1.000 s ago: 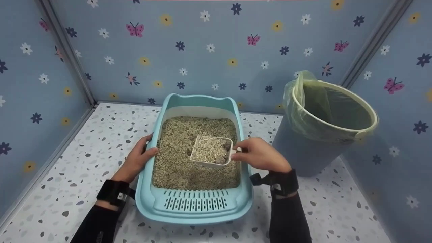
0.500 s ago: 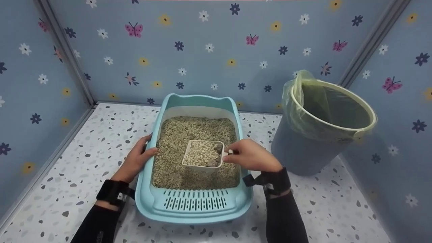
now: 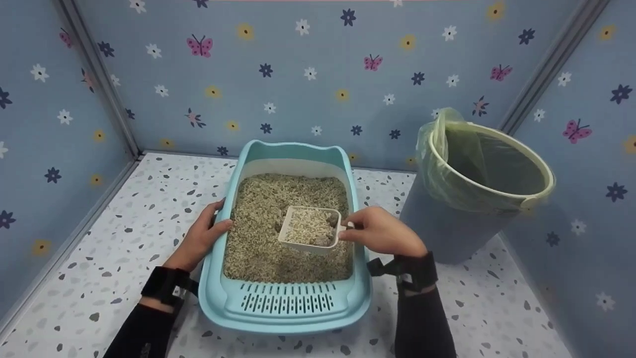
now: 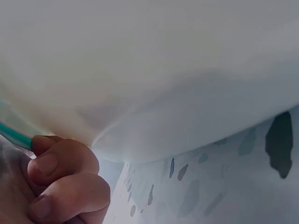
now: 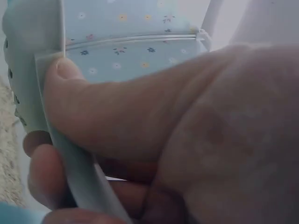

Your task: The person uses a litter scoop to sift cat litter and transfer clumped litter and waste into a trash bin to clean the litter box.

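- I judge the scoop (image 3: 310, 248) light and stiff, probably smooth plastic; its load of pellets and clumps (image 3: 324, 241) could tip it, so I'd hold the handle (image 5: 84, 179) close to the basin.
- I see the right hand (image 3: 385, 231) pinching that handle, thumb against fingers.
- The scoop sits left of that hand, over the litter (image 3: 253, 263) inside the tray (image 3: 288, 322).
- The left hand (image 3: 201, 237), apart from the scoop, grips the tray's left rim, fingers curled beneath.
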Available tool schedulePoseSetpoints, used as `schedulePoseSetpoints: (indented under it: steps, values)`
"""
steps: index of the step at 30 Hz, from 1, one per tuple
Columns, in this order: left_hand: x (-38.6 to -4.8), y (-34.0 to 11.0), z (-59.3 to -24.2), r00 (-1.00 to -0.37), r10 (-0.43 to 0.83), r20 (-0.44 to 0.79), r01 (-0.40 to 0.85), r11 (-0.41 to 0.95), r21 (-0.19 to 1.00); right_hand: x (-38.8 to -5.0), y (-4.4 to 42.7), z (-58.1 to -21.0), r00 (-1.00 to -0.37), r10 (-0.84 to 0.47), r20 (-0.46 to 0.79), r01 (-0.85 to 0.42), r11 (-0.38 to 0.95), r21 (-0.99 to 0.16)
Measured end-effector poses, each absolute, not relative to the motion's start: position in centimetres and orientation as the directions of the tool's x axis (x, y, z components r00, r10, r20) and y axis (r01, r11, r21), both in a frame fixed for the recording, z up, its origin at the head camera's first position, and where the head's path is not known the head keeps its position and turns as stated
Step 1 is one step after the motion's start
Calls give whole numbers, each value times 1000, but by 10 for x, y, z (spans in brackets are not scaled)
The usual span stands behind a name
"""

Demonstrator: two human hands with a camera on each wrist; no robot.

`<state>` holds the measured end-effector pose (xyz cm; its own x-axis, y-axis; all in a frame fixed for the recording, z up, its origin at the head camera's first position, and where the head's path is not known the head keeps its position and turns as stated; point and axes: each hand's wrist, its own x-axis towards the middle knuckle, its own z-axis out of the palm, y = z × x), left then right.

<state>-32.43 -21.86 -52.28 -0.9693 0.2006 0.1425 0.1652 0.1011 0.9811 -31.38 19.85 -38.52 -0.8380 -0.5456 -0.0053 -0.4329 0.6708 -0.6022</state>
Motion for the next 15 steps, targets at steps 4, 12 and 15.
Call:
schedulePoseSetpoints:
  steps: [4,12,15]
  values:
    - [-324,-218,-523,-972,195,129,154,116,981,-314,195,-388,-821,-570,-23,-446,666,-598]
    - [-324,-216,-522,-975,188,121,143,113,983,-313,197,-385,-816,-577,-32,-448,666,-597]
    - [-324,-216,-521,-972,200,120,145,114,983,-313,202,-384,-836,-548,-29,-421,674,-607]
